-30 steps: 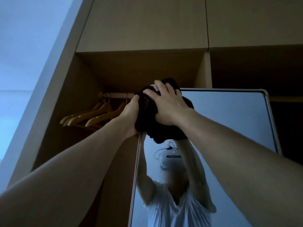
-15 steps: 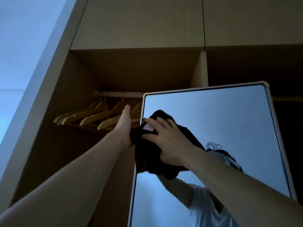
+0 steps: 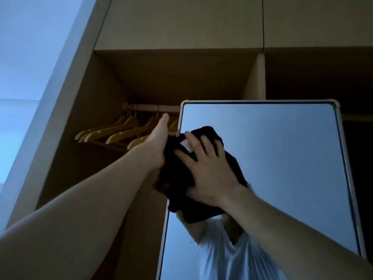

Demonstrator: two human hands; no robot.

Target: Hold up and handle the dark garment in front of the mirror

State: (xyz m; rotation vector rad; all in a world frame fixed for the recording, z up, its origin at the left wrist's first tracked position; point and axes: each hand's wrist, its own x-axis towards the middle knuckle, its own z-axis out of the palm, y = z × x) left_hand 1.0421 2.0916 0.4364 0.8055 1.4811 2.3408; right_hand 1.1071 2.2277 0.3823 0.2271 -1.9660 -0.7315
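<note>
step in hand, as i read it: wiping the glass of the tall rectangular mirror with a pale metal frame (image 3: 341,158) near its upper left corner. the crumpled black cloth with a small white label (image 3: 201,172) sits centre of frame, against the mirror's left edge and spilling over it. right hand (image 3: 210,174) lies on top of the cloth, fingers spread and slightly bent, pressing it to the glass rather than clenching it. left hand (image 3: 159,146) is at the cloth's left side, flat and straight-fingered, touching the cloth by the mirror's left edge; whether its hidden fingers curl behind the frame, cannot tell.

next move, my guess: keep even palm pressure and sweep the cloth across the uncovered glass to the right and down, with the left hand steadying the frame so the mirror doesn't rock.

around: open beige wooden wardrobe (image 3: 84,118) behind, wooden hanging rail (image 3: 145,108) centre left, row of bare yellow wooden hangers (image 3: 113,132) just beyond the left fingertips. closed upper cabinet doors (image 3: 181,21) at top. reflection shows a white t-shirt (image 3: 226,253) at lower centre.

in the way: the hangers are close to the left hand, could be knocked. light is dim, so smears are hard to judge.
</note>
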